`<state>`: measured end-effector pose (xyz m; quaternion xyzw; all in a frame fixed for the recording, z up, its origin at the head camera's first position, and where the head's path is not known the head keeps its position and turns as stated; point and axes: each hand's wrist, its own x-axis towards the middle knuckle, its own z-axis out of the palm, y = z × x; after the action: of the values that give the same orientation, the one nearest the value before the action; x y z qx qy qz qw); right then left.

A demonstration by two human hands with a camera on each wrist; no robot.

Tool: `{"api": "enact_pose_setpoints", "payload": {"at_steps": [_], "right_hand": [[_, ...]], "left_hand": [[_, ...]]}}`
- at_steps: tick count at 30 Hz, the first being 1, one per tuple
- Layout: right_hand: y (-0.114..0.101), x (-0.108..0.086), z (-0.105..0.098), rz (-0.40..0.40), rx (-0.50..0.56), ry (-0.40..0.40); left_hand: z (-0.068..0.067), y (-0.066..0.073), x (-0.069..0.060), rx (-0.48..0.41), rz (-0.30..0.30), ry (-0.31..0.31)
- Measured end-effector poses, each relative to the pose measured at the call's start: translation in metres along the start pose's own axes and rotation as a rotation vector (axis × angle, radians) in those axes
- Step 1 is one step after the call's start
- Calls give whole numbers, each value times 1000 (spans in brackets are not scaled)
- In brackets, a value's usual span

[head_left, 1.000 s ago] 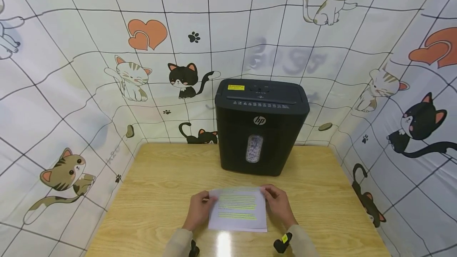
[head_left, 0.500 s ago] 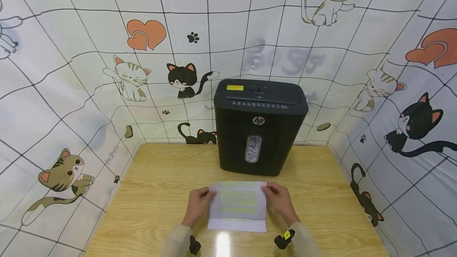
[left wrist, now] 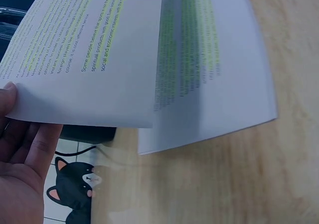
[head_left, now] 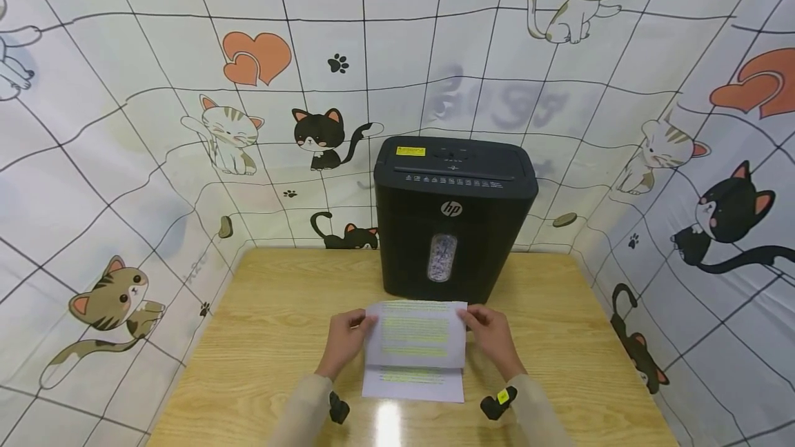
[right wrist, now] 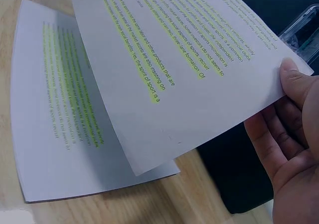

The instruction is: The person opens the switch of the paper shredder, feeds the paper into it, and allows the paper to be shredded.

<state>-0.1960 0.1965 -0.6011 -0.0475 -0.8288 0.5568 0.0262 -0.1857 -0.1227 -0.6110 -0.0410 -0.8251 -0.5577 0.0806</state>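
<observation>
A white printed sheet (head_left: 415,333) with yellow-highlighted lines is held up by its two upper corners. My left hand (head_left: 345,338) pinches its left corner between thumb and fingers; my right hand (head_left: 493,338) pinches the right one. Beneath lies another highlighted paper (head_left: 413,386) on the table, a small stack by its edge. In the left wrist view the raised sheet (left wrist: 99,99) stands apart from the lower paper (left wrist: 234,99), thumb on top. From the right wrist, the raised sheet (right wrist: 199,109) tilts above the lower paper (right wrist: 60,169).
A black HP shredder (head_left: 404,240) with a clear window of shreds stands at the table's back, just beyond the raised sheet. The wooden table (head_left: 273,295) meets cat-patterned cloth walls (head_left: 186,61) at the back and sides. Black wrist cameras (head_left: 499,403) sit on both wrists.
Both hands have moved away from the body toward the shredder, lifting the top sheet off the paper below. More of the lower page and its highlighted lines now shows.
</observation>
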Motion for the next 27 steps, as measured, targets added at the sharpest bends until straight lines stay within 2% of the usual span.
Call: {"api": "enact_pose_setpoints", "payload": {"at_steps": [5, 12, 18, 27], "right_hand": [[-9, 3, -6, 11, -21, -4], [-18, 9, -11, -12, 34, -7], [-26, 15, -17, -25, 38, -13], [-42, 21, -21, -59, 72, -12]], "left_hand": [[-1, 6, 6, 13, 24, 6], [-4, 15, 14, 19, 56, -2], [-8, 26, 24, 18, 127, 0], [-17, 41, 32, -9, 100, 10]]}}
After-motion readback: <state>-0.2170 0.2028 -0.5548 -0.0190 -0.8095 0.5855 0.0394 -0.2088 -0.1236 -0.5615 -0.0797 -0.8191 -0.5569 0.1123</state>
